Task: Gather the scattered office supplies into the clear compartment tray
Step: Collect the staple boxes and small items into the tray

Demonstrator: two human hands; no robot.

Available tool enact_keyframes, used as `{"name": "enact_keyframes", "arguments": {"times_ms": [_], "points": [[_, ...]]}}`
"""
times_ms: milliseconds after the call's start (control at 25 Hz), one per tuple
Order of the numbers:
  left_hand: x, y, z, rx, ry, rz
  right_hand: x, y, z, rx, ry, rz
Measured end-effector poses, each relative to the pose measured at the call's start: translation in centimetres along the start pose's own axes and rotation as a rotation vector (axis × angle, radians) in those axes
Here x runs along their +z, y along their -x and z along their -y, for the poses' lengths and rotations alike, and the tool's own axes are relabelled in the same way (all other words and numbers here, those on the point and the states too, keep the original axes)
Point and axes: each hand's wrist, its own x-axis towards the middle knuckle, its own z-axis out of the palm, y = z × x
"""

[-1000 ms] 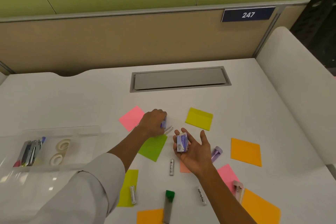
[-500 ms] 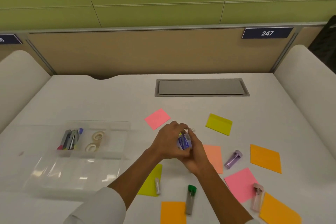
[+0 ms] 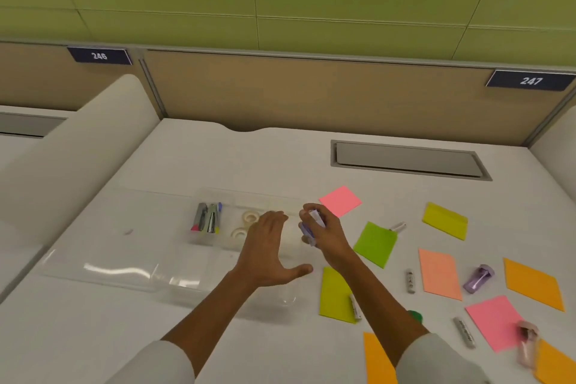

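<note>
Right hand [image 3: 324,232] is closed around a bunch of small purple-and-white items [image 3: 310,226], exact type unclear from blur, held just above the right edge of the clear plastic compartment tray [image 3: 124,271]. Left hand [image 3: 268,254] is empty, fingers spread flat, palm down over the tray's right-side compartments, just left of the right hand, not touching it. Tray sits on the white bench [image 3: 218,162], left of centre; a back compartment holds grey staplers or clips [image 3: 207,221], next one holds two white tape rolls [image 3: 246,224]. Front compartments look bare.

Loose stuff lies right of the tray: pink sticky note [image 3: 340,200] just behind the right hand, green sticky note [image 3: 375,243] beside the wrist, yellow-green note [image 3: 336,294] under the forearm, small white tubes [image 3: 410,280], purple mini stapler [image 3: 478,278], orange notes [image 3: 533,284] near the right edge. Bench is open behind the tray up to the tan partition [image 3: 311,97]; grey cable hatch [image 3: 408,160] at back right.
</note>
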Motion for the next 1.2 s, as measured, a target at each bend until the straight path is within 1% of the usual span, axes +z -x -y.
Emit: {"name": "enact_keyframes", "arguments": {"times_ms": [40, 120, 160, 280, 400, 480, 560, 720, 840, 920, 1040, 1120, 1200], "points": [[-0.2, 1.1, 1.3, -0.050, -0.039, 0.085, 1.4, -0.8, -0.1, -0.109, 0.214, -0.023], [-0.2, 2.3, 3.4, -0.110, -0.108, 0.212, 3.6, -2.9, -0.4, -0.318, 0.602, 0.004], [-0.1, 2.6, 4.1, -0.120, -0.131, 0.250, 4.4, -3.7, -0.5, -0.361, 0.740, 0.032], [0.3, 3.1, 5.7, -0.130, -0.165, 0.300, 6.2, -5.2, -1.5, -0.391, 1.010, 0.076], [1.2, 3.3, 6.3, -0.137, -0.165, 0.275, 7.1, -5.4, -3.2, -0.397, 1.250, 0.136], [1.8, 3.5, 6.3, -0.144, -0.165, 0.255, 7.3, -5.4, -3.7, -0.375, 1.327, 0.131], [2.0, 3.5, 6.5, -0.150, -0.150, 0.242, 7.3, -5.2, -3.8, -0.382, 1.351, 0.122], [1.6, 3.6, 6.7, -0.154, -0.130, 0.230, 6.8, -4.1, -4.6, -0.495, 1.427, 0.162], [1.1, 3.2, 6.4, -0.145, -0.148, 0.235, 6.0, -2.8, -4.6, -0.495, 1.404, 0.147], [0.6, 2.5, 5.9, -0.121, -0.146, 0.235, 5.1, -1.7, -4.2, -0.496, 1.313, 0.106], [-0.3, 1.2, 4.1, -0.056, -0.112, 0.216, 2.2, 0.3, -3.4, -0.499, 1.087, -0.059], [-0.5, 0.2, 2.4, -0.003, -0.088, 0.188, -0.2, 1.6, -3.1, -0.438, 0.913, -0.155], [-0.1, -0.5, -0.2, 0.079, -0.076, 0.165, -3.0, 3.1, -3.2, -0.342, 0.743, -0.210]]}}
